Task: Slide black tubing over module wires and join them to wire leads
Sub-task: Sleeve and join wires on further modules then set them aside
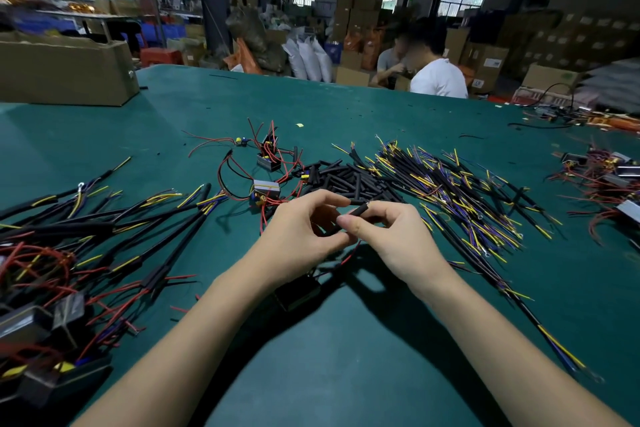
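My right hand (391,239) pinches a short black tube (360,211) between thumb and forefinger above the green table (346,340). My left hand (304,236) meets it from the left, fingertips closed on the thin wires at the tube's lower end. A red wire (349,255) drops from between my hands to a dark module (298,293) lying on the table under my left wrist. Loose black tubes (346,177) lie piled just beyond my hands. To their right spreads a heap of black wire leads (460,191) with yellow and purple ends.
Joined assemblies and grey modules (69,270) crowd the table's left side. Two grey modules with red wires (266,184) lie ahead left. More modules (609,180) sit far right. A cardboard box (65,69) stands at the back left. Two people (429,76) sit beyond the far edge.
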A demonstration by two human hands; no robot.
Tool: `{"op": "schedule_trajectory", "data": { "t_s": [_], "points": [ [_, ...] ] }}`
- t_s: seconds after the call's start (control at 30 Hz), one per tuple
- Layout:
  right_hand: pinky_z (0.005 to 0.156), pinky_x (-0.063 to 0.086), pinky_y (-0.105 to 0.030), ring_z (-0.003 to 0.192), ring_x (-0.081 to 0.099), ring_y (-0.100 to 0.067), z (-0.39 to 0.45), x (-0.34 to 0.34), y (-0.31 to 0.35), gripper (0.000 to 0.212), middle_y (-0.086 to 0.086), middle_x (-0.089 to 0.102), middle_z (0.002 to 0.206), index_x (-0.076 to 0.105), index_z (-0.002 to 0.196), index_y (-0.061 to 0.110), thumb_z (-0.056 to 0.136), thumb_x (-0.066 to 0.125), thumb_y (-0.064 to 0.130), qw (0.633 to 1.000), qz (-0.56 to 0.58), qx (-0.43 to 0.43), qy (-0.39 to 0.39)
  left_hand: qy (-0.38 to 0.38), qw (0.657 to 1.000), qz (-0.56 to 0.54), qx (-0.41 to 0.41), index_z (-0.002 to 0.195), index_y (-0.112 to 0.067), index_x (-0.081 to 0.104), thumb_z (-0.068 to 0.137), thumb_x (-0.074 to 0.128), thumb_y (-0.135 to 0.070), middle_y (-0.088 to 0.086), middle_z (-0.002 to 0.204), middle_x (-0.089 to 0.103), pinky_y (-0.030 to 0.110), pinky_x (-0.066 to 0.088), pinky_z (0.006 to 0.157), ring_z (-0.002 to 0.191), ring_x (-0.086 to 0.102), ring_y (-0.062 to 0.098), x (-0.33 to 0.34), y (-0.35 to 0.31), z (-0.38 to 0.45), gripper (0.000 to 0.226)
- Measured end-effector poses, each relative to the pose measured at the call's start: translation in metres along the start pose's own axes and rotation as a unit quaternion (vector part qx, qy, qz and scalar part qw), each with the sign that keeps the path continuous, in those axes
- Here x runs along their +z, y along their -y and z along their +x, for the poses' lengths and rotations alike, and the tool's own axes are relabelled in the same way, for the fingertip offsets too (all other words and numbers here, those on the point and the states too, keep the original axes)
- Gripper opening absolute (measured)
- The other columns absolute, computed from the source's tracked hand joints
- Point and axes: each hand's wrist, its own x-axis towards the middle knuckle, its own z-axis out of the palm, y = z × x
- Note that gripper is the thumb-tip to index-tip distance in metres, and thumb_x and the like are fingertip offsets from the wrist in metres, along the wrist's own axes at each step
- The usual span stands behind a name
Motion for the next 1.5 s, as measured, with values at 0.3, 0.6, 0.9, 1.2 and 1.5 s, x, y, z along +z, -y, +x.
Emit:
{"op": "schedule_trajectory", "data": {
  "t_s": [0.3, 0.6, 0.9, 1.2, 1.5],
  "points": [
    [0.07, 0.041, -0.015, 0.069, 0.057, -0.001, -0.003, -0.001, 0.004, 0.01, 0.004, 0.067, 0.073, 0.07, 0.075, 0.013, 0.082, 0.074, 0.02, 0.997, -0.053, -0.024, -0.05, 0.086, 0.972, 0.195, -0.094, 0.075, -0.019, 0.066, 0.069, 0.079, -0.048, -0.006, 0.079, 0.07, 0.036, 0.051, 0.082, 0.082, 0.064, 0.011, -0.029, -0.008, 0.002, 0.032],
    [0.073, 0.038, -0.008, 0.079, 0.059, -0.005, -0.005, 0.0, 0.006, 0.014, 0.002, 0.067, 0.081, 0.074, 0.075, 0.009, 0.077, 0.077, 0.022, 0.997, -0.069, -0.022, -0.012, 0.056, 0.993, 0.102, -0.011, 0.085, -0.013, 0.064, 0.076, 0.077, -0.033, 0.006, 0.074, 0.069, 0.039, 0.051, 0.07, 0.073, 0.063, 0.022, -0.016, -0.006, 0.001, 0.026],
    [0.074, 0.046, -0.022, 0.076, 0.06, -0.007, -0.001, -0.012, 0.011, 0.007, 0.005, 0.072, 0.079, 0.071, 0.079, 0.024, 0.082, 0.072, 0.018, 0.995, 0.034, -0.068, -0.058, 0.01, 0.995, 0.099, 0.024, 0.069, -0.016, 0.06, 0.081, 0.074, -0.03, -0.007, 0.068, 0.064, 0.008, 0.037, 0.052, 0.051, 0.051, -0.007, -0.016, 0.0, 0.003, 0.023],
    [0.08, 0.047, -0.029, 0.082, 0.063, -0.004, -0.002, -0.013, 0.009, 0.007, 0.012, 0.072, 0.085, 0.072, 0.085, 0.026, 0.084, 0.072, 0.019, 0.996, 0.016, -0.085, -0.032, 0.017, 0.991, 0.126, 0.041, 0.072, -0.016, 0.064, 0.081, 0.073, -0.032, -0.01, 0.07, 0.065, 0.016, 0.043, 0.063, 0.066, 0.057, -0.001, -0.017, 0.002, 0.004, 0.021],
    [0.069, 0.044, -0.009, 0.069, 0.059, -0.001, 0.002, -0.02, 0.009, 0.006, 0.01, 0.069, 0.071, 0.07, 0.081, 0.013, 0.086, 0.068, 0.011, 0.989, 0.109, -0.058, -0.085, 0.045, 0.985, 0.162, 0.039, 0.071, -0.023, 0.059, 0.083, 0.069, -0.029, -0.013, 0.077, 0.062, 0.025, 0.042, 0.071, 0.073, 0.053, -0.001, -0.017, -0.008, 0.001, 0.017]
  ]
}}
